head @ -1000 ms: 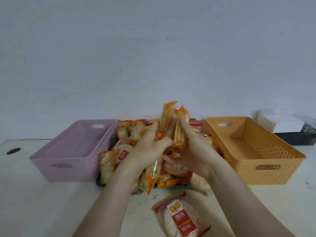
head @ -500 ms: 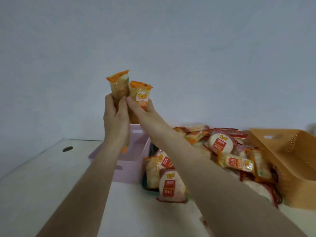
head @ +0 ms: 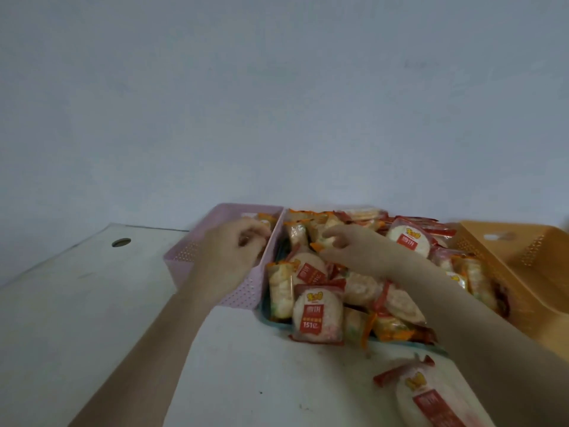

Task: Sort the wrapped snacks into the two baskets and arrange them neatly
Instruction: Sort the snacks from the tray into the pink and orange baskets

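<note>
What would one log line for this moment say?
left hand: in pink basket, grip unclear | right hand: open, reaching over snack pile | orange basket: no snacks visible

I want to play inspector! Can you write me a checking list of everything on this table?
Surface: white table with a round hole.
Job's things: pink basket, orange packets inside; orange basket; snack pile between them; one red packet lying apart, near.
Clutter: nothing seen.
Grippers: left hand in the pink basket, right hand on the pile; grips unclear.
Cables: nothing seen.
Surroundings: plain wall.
</note>
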The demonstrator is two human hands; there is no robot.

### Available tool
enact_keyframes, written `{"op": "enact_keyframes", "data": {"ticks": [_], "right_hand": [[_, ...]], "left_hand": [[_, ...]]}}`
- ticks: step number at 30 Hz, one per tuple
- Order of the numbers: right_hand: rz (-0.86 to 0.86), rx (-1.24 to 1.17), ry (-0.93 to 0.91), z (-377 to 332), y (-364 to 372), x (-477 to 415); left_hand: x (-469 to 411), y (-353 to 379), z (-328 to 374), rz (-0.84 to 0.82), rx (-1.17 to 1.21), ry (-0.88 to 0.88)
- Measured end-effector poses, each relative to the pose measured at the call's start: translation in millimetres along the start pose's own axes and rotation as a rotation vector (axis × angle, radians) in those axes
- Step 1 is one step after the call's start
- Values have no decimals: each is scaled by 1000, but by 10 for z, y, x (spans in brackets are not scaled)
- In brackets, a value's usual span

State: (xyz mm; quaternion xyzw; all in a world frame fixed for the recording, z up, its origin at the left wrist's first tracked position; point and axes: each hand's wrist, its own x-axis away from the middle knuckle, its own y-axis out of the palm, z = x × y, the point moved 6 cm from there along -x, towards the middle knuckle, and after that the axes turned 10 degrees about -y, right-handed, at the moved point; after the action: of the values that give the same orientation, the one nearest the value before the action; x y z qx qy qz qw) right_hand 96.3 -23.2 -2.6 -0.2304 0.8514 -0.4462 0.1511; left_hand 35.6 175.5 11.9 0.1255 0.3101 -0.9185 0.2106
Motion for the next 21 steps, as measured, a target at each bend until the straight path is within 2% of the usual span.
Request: {"op": "enact_keyframes", "data": {"ticks": [2, 4, 6, 8, 11, 14, 18, 20, 21], "right_hand": [[-94, 321, 55, 183, 1, 87], [-68, 506, 91, 342, -30, 130], [28, 494, 126, 474, -72, 188], [162, 465, 118, 563, -115, 226], [304, 512, 85, 601, -164, 214], [316, 586, 71, 602, -140, 105], [377, 701, -14, 614, -138, 10], [412, 680, -60, 646, -166, -2], [454, 628, -80, 675, -209, -3]], "left_hand": [[187, 289, 111, -177, -265, 125], [333, 564, 120, -243, -524, 275], [448, 840, 66, -268, -774, 373], [454, 985, -13, -277, -913, 316], [386, 1026, -59, -299, -891, 213], [325, 1010, 15, -313, -843, 230], [187, 919, 212, -231, -892, 286], [77, 810, 323, -169, -737, 257], [15, 740, 379, -147, -587, 207]]}}
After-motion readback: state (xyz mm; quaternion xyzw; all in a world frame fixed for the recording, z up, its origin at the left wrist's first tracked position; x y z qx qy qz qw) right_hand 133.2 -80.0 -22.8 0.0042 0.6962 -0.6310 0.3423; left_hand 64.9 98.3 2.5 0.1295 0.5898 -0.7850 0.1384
